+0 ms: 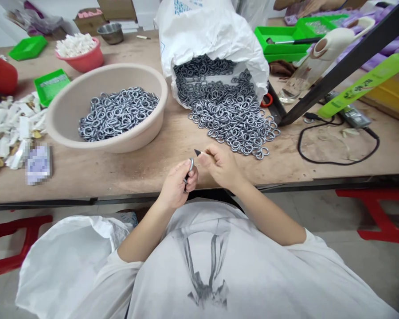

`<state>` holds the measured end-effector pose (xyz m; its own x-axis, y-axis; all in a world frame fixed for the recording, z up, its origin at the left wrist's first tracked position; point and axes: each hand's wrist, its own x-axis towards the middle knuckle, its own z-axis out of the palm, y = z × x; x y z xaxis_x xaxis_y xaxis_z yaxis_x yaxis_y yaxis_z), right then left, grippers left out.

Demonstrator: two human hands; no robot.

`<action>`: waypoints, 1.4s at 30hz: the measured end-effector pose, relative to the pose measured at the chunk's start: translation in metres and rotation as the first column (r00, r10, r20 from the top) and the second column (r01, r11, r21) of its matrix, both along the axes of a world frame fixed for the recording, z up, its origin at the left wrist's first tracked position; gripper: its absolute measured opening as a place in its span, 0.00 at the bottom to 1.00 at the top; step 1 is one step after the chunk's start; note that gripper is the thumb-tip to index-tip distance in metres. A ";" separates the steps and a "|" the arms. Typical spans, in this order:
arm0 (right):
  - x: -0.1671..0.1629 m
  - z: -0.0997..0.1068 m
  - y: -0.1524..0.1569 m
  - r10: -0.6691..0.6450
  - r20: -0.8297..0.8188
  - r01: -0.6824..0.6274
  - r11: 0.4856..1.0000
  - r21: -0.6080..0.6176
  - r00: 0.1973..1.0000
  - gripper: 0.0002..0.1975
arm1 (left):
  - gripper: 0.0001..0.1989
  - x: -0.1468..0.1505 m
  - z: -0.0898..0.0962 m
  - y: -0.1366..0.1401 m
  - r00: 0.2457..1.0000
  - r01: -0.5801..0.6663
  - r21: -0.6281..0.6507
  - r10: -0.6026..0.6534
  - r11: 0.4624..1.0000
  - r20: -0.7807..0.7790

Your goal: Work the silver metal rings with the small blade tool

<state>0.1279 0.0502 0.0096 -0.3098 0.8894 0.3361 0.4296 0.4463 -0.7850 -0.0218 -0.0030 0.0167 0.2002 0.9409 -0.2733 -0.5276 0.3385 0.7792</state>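
Close to the table's front edge, my left hand (177,185) is closed around a grey metal ring (191,165); more dark ring edges show between its fingers. Just to the right, my right hand (222,167) pinches a small tool with a dark pointed blade (197,152), its tip towards the ring and apart from it. The tool's handle is hidden in the fingers. Beyond my hands, a pile of grey metal rings (236,117) spills from a white sack (213,31) lying on its side. A beige basin (108,144) at the left holds many similar rings.
White strips (6,128) and a blurred purple pack (38,165) lie at the left. A red bowl (86,60) of white pieces stands behind. At the right are a black metal bar (339,66), a cable (301,150) and a clear jug (295,82). Another person's hands (310,6) show at the back.
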 end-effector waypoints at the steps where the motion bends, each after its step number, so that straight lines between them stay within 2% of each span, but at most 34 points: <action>1: -0.003 0.002 -0.005 0.054 -0.047 -0.055 0.998 -0.016 0.997 0.17 | 0.22 0.000 -0.001 0.001 1.000 -0.028 -0.003 0.028 1.000 -0.007; 3: -0.010 0.004 -0.011 0.149 -0.124 -0.157 0.986 -0.061 0.981 0.16 | 0.23 0.001 -0.004 0.002 0.998 -0.050 -0.001 0.050 0.999 -0.026; 5: -0.015 0.003 -0.006 0.189 -0.167 -0.210 0.971 -0.118 0.968 0.16 | 0.24 0.000 -0.006 0.001 0.999 -0.019 0.011 0.019 1.000 -0.046; 7: -0.013 -0.001 0.012 0.133 -0.125 -0.152 0.976 -0.158 0.983 0.18 | 0.24 -0.002 -0.005 0.000 0.998 0.028 0.013 -0.027 1.000 -0.050; 8: -0.011 -0.002 0.024 0.064 -0.047 -0.070 0.985 -0.158 0.997 0.19 | 0.24 -0.004 -0.004 -0.001 0.998 0.041 0.008 -0.041 0.999 -0.042; 10: -0.005 -0.004 0.051 -0.100 0.219 0.117 0.991 -0.063 0.970 0.13 | 0.22 -0.007 -0.003 0.000 0.999 0.042 -0.017 -0.043 0.999 -0.023; 11: -0.002 -0.005 0.064 -0.183 0.365 0.193 0.981 0.010 0.913 0.10 | 0.20 -0.009 -0.003 0.001 0.999 0.031 -0.033 -0.031 0.999 -0.016; 13: 0.002 -0.005 0.084 -0.254 0.592 0.267 0.961 0.068 0.765 0.11 | 0.16 -0.014 -0.003 0.004 1.000 0.000 -0.057 -0.001 0.998 -0.011; 15: 0.004 -0.005 0.095 -0.262 0.698 0.292 0.953 0.079 0.666 0.12 | 0.15 -0.018 -0.006 0.008 0.999 -0.032 -0.063 0.031 0.998 -0.011; 16: 0.004 -0.005 0.097 -0.262 0.708 0.292 0.953 0.081 0.656 0.12 | 0.15 -0.019 -0.007 0.010 0.999 -0.050 -0.064 0.050 0.997 -0.010; 18: 0.005 -0.003 0.096 -0.274 0.659 0.289 0.953 0.090 0.700 0.11 | 0.14 -0.022 -0.010 0.015 0.996 -0.085 -0.075 0.085 0.994 -0.007; 20: 0.006 -0.003 0.089 -0.256 0.551 0.268 0.962 0.061 0.794 0.11 | 0.11 -0.024 -0.012 0.019 0.994 -0.112 -0.099 0.113 0.989 0.005; 22: 0.006 -0.004 0.076 -0.176 0.376 0.199 0.980 -0.023 0.910 0.10 | 0.13 -0.022 -0.015 0.022 0.992 -0.121 -0.122 0.124 0.985 0.012; 24: 0.003 -0.007 0.059 -0.052 0.124 0.069 0.988 -0.139 0.991 0.10 | 0.16 -0.019 -0.017 0.024 0.991 -0.134 -0.123 0.134 0.983 -0.009; 25: 0.000 -0.009 0.050 0.003 -0.013 -0.006 0.982 -0.190 1.000 0.11 | 0.17 -0.016 -0.018 0.024 0.990 -0.142 -0.114 0.140 0.983 -0.029; 27: -0.005 -0.013 0.034 0.076 -0.242 -0.141 0.955 -0.262 0.967 0.13 | 0.18 -0.011 -0.019 0.025 0.988 -0.147 -0.092 0.141 0.985 -0.067; 29: -0.010 -0.016 0.022 0.106 -0.371 -0.224 0.930 -0.292 0.923 0.15 | 0.21 -0.007 -0.019 0.024 0.992 -0.111 -0.098 0.103 0.989 -0.079; 31: -0.012 -0.016 0.017 0.122 -0.406 -0.252 0.925 -0.283 0.906 0.17 | 0.23 -0.006 -0.018 0.023 0.999 -0.007 -0.149 -0.001 0.989 -0.050; 33: -0.011 -0.015 0.016 0.157 -0.375 -0.258 0.937 -0.236 0.914 0.18 | 0.25 -0.007 -0.016 0.021 0.991 0.136 -0.214 -0.134 0.967 0.023; 36: -0.008 -0.012 0.019 0.216 -0.315 -0.274 0.950 -0.153 0.924 0.20 | 0.21 -0.010 -0.012 0.017 0.958 0.272 -0.245 -0.240 0.930 0.154; 39: -0.008 -0.009 0.019 0.236 -0.291 -0.269 0.960 -0.081 0.927 0.23 | 0.16 -0.009 -0.008 0.013 0.952 0.269 -0.214 -0.226 0.939 0.206; 42: -0.008 -0.008 0.016 0.241 -0.268 -0.256 0.967 -0.019 0.933 0.23 | 0.14 -0.005 -0.005 0.008 0.972 0.205 -0.180 -0.177 0.962 0.156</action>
